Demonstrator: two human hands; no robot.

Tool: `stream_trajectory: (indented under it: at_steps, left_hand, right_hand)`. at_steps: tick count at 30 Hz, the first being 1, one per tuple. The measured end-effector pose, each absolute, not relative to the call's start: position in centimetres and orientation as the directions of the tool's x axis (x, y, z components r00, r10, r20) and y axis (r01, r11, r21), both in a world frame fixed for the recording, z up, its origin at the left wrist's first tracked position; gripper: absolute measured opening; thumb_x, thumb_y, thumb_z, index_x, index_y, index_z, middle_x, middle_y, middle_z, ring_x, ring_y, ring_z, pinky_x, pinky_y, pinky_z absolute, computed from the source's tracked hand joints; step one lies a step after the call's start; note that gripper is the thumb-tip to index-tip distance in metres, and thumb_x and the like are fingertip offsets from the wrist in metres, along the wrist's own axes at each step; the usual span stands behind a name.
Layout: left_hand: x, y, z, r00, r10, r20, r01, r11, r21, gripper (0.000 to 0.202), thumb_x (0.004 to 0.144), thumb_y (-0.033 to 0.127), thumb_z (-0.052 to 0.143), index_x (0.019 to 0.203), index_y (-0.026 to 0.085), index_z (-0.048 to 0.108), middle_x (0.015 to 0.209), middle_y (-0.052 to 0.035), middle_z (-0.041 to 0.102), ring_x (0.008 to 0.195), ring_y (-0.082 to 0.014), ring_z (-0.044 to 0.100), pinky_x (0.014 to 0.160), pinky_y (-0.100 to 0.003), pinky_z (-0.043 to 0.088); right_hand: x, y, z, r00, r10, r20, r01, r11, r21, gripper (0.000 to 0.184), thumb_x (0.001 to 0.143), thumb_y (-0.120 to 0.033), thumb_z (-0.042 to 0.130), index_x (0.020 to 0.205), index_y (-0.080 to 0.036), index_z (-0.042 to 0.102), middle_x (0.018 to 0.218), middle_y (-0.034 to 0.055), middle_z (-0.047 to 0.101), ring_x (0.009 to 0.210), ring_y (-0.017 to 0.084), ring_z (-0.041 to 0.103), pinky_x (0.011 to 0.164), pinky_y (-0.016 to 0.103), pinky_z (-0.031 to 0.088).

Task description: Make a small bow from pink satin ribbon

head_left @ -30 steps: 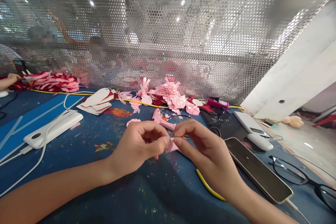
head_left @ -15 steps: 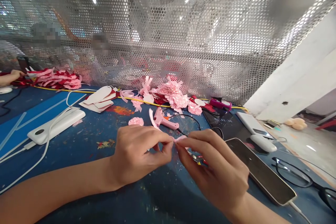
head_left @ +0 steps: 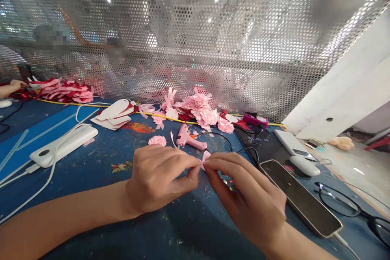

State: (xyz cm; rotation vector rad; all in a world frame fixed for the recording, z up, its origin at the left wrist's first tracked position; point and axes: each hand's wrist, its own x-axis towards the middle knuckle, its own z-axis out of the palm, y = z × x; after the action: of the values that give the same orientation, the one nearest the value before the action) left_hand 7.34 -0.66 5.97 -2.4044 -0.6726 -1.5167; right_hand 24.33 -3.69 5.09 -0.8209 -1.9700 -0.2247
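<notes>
My left hand point(head_left: 166, 180) and my right hand point(head_left: 248, 193) meet fingertip to fingertip above the blue table. Between them they pinch a small piece of pink ribbon point(head_left: 206, 156), most of it covered by the fingers. Just beyond my hands lies a pink glue gun point(head_left: 190, 139) with a black cord. A round pink ruffled flower point(head_left: 157, 141) rests behind my left knuckles. Under my right hand a tool with red and yellow parts point(head_left: 227, 183) shows only in part.
Pink and red ribbon flowers point(head_left: 198, 109) are heaped along the perforated metal screen point(head_left: 189, 40). White card pieces point(head_left: 114, 113) and a white power strip point(head_left: 65, 146) lie left. A phone point(head_left: 301, 197) and glasses point(head_left: 338, 201) lie right. Another person's hand point(head_left: 14, 86) is far left.
The pink ribbon now stands up above my right fingertips, where it lay flatter before. A pale ribbon tail by the glue gun has dropped lower. Both hands keep nearly the same place.
</notes>
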Motion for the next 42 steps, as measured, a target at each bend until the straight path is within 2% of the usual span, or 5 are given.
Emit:
stream_trajectory:
  at_steps: [8,26,34,39,42]
  left_hand:
    - [7.3,-0.5,5.9,0.373,0.253,0.893,0.499,-0.866,0.036,0.010,0.073,0.009,0.059,0.074,0.018,0.063,0.060,0.0046,0.069,0.054,-0.0091,0.065,0.055,-0.019,0.049]
    - [7.2,-0.3,5.8,0.383,0.242,0.892,0.490,-0.871,0.026,0.009,0.073,0.008,0.060,0.071,0.017,0.062,0.058,0.0034,0.068,0.052,-0.0092,0.064,0.054,-0.020,0.046]
    - [7.5,-0.1,5.7,0.333,0.445,0.832,0.402,-0.864,0.302,0.010,0.071,0.008,0.059,0.067,0.017,0.061,0.058,0.0044,0.065,0.047,-0.0053,0.057,0.053,-0.017,0.045]
    - [7.4,0.2,5.7,0.364,0.332,0.870,0.369,-0.909,0.192,0.010,0.074,0.009,0.057,0.070,0.017,0.060,0.058,0.0044,0.066,0.049,-0.0056,0.058,0.054,-0.016,0.045]
    - [7.4,0.1,5.8,0.392,0.328,0.860,0.380,-0.908,0.174,0.011,0.076,0.010,0.054,0.070,0.017,0.059,0.056,0.0046,0.064,0.048,-0.0057,0.057,0.054,-0.017,0.045]
  right_hand:
    - [24.7,-3.5,4.8,-0.375,0.494,0.785,0.639,0.751,-0.167,0.022,0.081,-0.004,0.053,0.099,-0.017,0.054,0.089,0.0056,0.062,0.085,0.015,0.061,0.079,0.027,0.051]
    - [24.3,-3.5,4.9,-0.399,0.520,0.755,0.630,0.754,-0.187,0.020,0.083,-0.002,0.046,0.093,-0.019,0.046,0.081,0.0025,0.055,0.076,0.013,0.054,0.066,0.025,0.048]
    - [24.3,-3.3,5.3,-0.387,0.538,0.749,0.608,0.759,-0.232,0.017,0.084,-0.003,0.045,0.089,-0.019,0.045,0.079,0.0014,0.053,0.076,0.012,0.053,0.065,0.023,0.047]
    - [25.0,-3.3,5.6,-0.374,0.539,0.755,0.573,0.774,-0.269,0.015,0.084,-0.007,0.051,0.096,-0.017,0.049,0.087,0.0032,0.056,0.085,0.012,0.053,0.075,0.022,0.046]
    - [25.4,-3.2,6.0,-0.409,0.532,0.742,0.548,0.793,-0.266,0.016,0.084,-0.006,0.052,0.096,-0.017,0.051,0.090,0.0032,0.057,0.087,0.011,0.054,0.078,0.021,0.045]
